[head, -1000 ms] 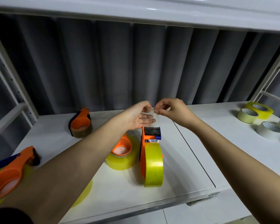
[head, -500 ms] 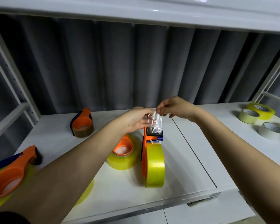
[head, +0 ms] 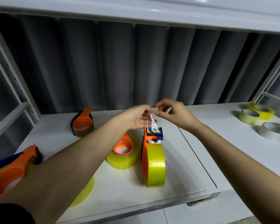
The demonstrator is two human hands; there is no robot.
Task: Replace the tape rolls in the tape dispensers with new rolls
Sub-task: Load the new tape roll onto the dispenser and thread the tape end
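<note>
An orange tape dispenser stands upright mid-table, loaded with a yellow tape roll. From its black cutter end a clear, crumpled tape end rises. My right hand pinches the top of that tape end between thumb and forefinger. Beside it on the left, my left hand grips the same tape end, thumb on top and fingers stretched behind the tape. Both hands hover just above the dispenser's head.
Another orange dispenser lies flat on a yellow roll left of the upright one. A dispenser with brown tape sits back left, and another front left. Several loose rolls lie far right. A white shelf hangs overhead.
The tape end, stretched flat between my hands a second ago, is now crumpled into a narrow strand. My right hand has drawn slightly apart from my left hand.
</note>
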